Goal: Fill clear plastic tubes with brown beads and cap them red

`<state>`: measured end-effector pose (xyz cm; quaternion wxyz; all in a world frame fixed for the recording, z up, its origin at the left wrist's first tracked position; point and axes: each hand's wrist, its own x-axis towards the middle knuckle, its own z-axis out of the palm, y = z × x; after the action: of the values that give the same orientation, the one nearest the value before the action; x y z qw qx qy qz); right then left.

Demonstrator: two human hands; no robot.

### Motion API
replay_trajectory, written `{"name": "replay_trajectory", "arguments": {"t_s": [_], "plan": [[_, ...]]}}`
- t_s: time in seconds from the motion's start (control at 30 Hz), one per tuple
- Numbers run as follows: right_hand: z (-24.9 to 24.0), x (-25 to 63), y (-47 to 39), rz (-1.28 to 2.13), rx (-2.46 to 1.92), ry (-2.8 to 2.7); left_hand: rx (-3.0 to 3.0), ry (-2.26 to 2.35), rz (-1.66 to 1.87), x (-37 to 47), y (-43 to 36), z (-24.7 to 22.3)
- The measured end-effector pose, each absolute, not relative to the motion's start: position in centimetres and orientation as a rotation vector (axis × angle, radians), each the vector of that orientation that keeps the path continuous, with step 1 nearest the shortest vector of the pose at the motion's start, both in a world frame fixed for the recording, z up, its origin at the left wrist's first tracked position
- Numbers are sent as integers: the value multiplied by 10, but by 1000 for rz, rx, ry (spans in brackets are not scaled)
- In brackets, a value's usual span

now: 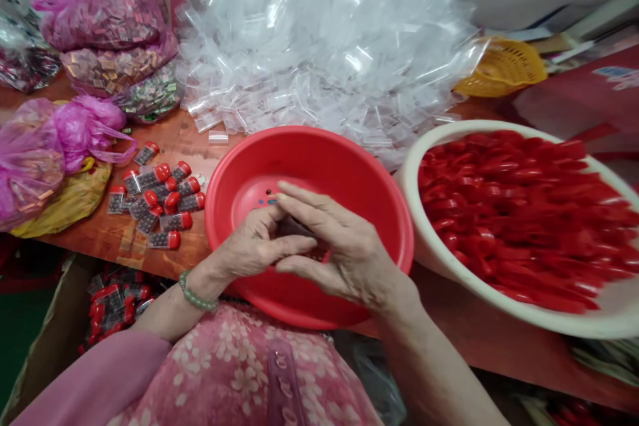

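My left hand (254, 243), with a green bead bracelet (197, 296) on its wrist, is over the red basin (309, 146). Its fingers are bent round something dark, mostly hidden between the two hands. Against it lies my right hand (344, 246), fingers together and reaching across the left fingertips, thumb underneath. What the hands grip cannot be made out. On the basin floor lie a few tiny bits (268, 193), dark and blue. To the left, several small clear containers (167, 239) with red caps and dark contents are heaped on the table.
A large pile of clear plastic pieces (324, 46) rises behind the basin. At the right stands a white tub (414, 193) full of red plastic parts (519, 213). Pink bags (104, 20) sit at left, a yellow basket (504, 66) behind right, a carton (54, 326) below.
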<state>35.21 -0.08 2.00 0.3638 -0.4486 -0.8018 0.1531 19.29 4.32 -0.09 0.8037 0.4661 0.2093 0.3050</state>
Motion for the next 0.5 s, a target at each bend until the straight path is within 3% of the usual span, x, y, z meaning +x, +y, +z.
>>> {"name": "replay_trajectory", "arguments": {"t_s": [0.13, 0.27, 0.37, 0.5], "plan": [[23, 364, -6, 453, -1247, -2040, 917, 417, 609, 194, 47, -2], [18, 391, -14, 470, -1608, -1818, 835, 343, 665, 191, 55, -5], [-1, 402, -15, 665, -1928, -2052, 853, 363, 653, 188, 59, -6], [-31, 391, -10, 928, -1948, -2486, 823, 336, 624, 186, 63, -4]]}}
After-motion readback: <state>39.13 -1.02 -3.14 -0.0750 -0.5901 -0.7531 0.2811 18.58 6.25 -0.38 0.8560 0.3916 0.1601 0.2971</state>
